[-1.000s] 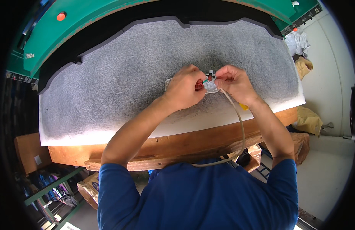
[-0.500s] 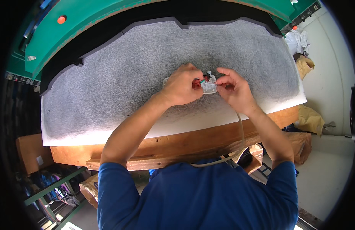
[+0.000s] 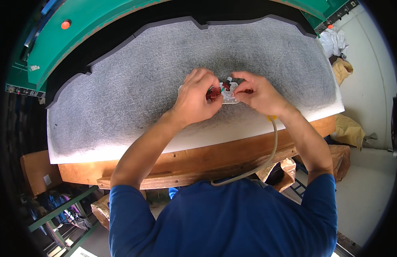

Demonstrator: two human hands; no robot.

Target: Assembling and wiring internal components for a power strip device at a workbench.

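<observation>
My left hand [image 3: 196,96] is closed on a dark red, ridged plastic part [image 3: 214,93], gripped between thumb and fingers. Beside that part lies a clear plastic plate [image 3: 231,99] with small holes, its left end running behind my left hand. A smaller dark red part with a pale tip [image 3: 229,80] sits at the plate's upper edge, and a bit of green shows between the two red pieces. My right hand [image 3: 259,92] is closed at the plate's right side, thumb and fingers pinched together. Something dark reddish shows between those fingers, too small to name.
The grey, scuffed work surface [image 3: 134,85] has a wooden front edge [image 3: 194,160] and a dark foam-like strip [image 3: 164,20] behind. A pale hose [image 3: 274,143] with a yellow end [image 3: 272,117] hangs below my right wrist. Green machinery [image 3: 48,55] stands at the back left; paper bags [image 3: 342,70] are at right.
My left hand has turned, showing more of the red part. My right hand has come left over the plate, with its fingers closer together. The hose's yellow end now shows by the right wrist.
</observation>
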